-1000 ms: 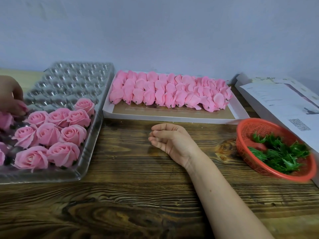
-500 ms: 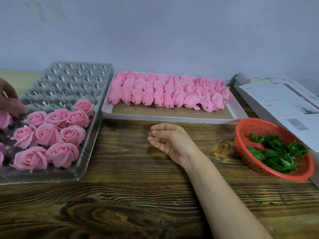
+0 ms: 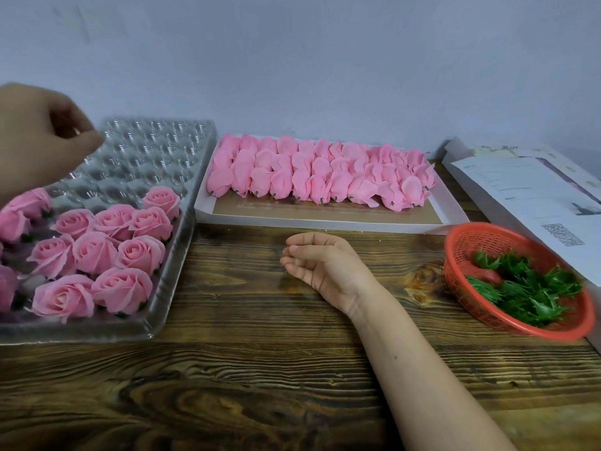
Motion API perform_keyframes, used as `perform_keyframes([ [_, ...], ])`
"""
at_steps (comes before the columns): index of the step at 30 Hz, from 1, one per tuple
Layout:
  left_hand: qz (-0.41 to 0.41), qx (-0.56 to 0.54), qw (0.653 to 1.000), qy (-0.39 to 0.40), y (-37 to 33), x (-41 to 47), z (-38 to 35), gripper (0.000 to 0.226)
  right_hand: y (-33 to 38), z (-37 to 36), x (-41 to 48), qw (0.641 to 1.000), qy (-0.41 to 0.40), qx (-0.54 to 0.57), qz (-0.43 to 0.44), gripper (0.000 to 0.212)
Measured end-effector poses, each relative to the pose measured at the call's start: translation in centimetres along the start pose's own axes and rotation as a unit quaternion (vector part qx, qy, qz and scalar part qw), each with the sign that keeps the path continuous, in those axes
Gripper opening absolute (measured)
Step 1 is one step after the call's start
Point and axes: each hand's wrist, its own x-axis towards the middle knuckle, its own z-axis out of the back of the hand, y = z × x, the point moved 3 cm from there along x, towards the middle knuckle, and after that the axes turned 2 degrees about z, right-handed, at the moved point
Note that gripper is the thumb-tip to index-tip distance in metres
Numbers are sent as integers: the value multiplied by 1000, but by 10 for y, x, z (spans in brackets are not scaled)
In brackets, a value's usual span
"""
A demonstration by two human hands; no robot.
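A clear plastic cell tray [image 3: 175, 268] at the left holds several finished pink roses [image 3: 130, 252] in its near half; the far cells are bare. My left hand [image 3: 42, 138] hovers above the tray's far left part, fingers loosely curled, holding nothing. A white shallow box [image 3: 328, 218] behind the middle of the table carries rows of pink rose heads [image 3: 318, 174] lying on their sides. My right hand [image 3: 322, 262] rests on the wooden table in front of that box, palm turned up, fingers relaxed and empty.
A red plastic basket [image 3: 461, 255] with several green leaf pieces [image 3: 527, 288] sits at the right. Behind it lies a white carton with printed sheets [image 3: 533, 196]. A plain wall closes off the back.
My left hand has lifted off the roses at the tray's left edge and risen above the tray, leaving a rose there. The right hand has not moved.
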Motion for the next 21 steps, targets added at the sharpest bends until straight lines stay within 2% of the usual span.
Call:
perform_keyframes([
  [4, -37, -80, 996, 18, -72, -45, 2, 22, 0, 0, 0, 1000, -2, 2, 3, 14],
  [8, -53, -196, 977, 59, -132, -85, -22, 10, 1, 2, 1, 1000, -8, 2, 7, 15],
  [15, 48, -285, 949, 128, -160, -120, -99, 14, 4, 3, 0, 1000, -16, 0, 14, 14],
  [21, 113, -333, 929, 112, -152, -130, -137, 22, 5, 3, 0, 1000, -20, -2, 17, 13],
])
